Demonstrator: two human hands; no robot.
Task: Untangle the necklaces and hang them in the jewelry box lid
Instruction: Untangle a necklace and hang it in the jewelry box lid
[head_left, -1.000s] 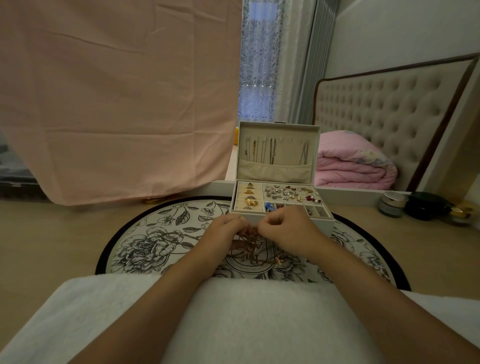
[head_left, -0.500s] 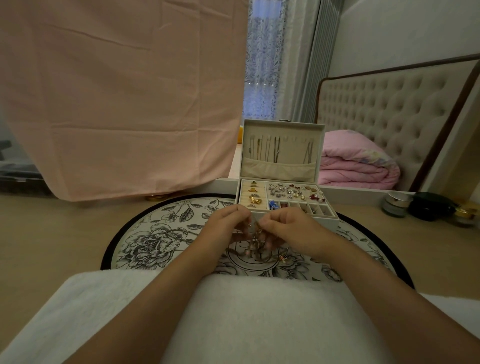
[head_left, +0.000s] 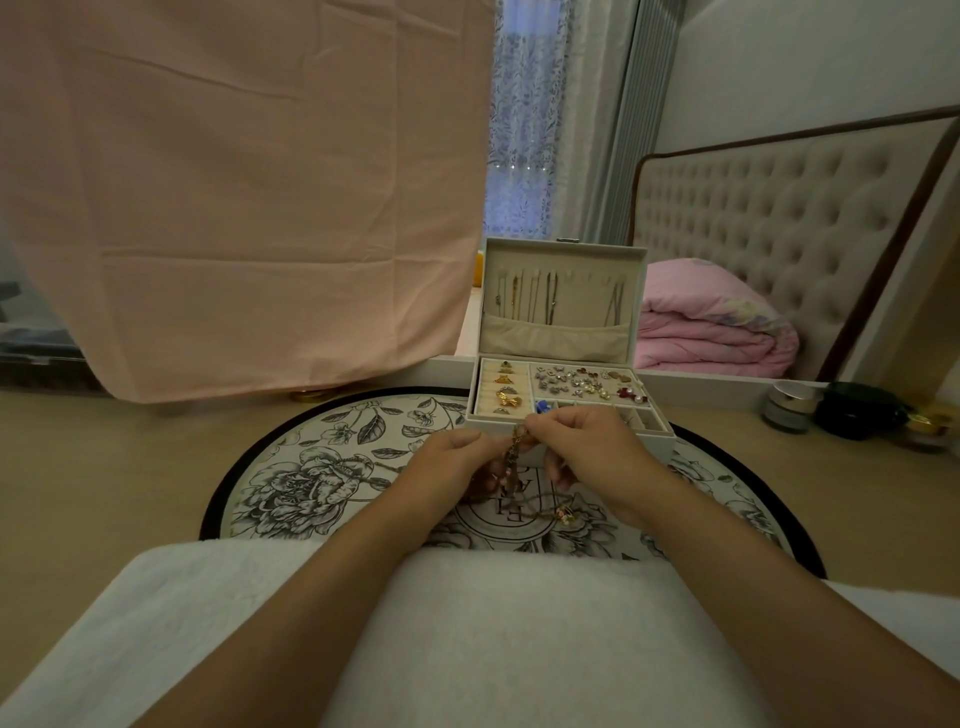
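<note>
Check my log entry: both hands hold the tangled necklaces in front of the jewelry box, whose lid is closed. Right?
No: the head view shows the lid open, chains hanging inside. The left hand and right hand do hold the tangled necklaces in front of the jewelry box.

A pale wood-toned surface (head_left: 104, 467) carries a round mat (head_left: 322, 467) with a black border and a grey floral print, lying flat at its middle. The open jewelry box (head_left: 519, 247) stands on the mat's far edge, and a loose end of the tangled necklaces (head_left: 563, 514) trails onto the mat's centre. To the right, off the mat, a silver-lidded jar (head_left: 789, 408) and a black round container (head_left: 857, 410) sit side by side, and a small gold object (head_left: 311, 396) rests at the far left.
</note>
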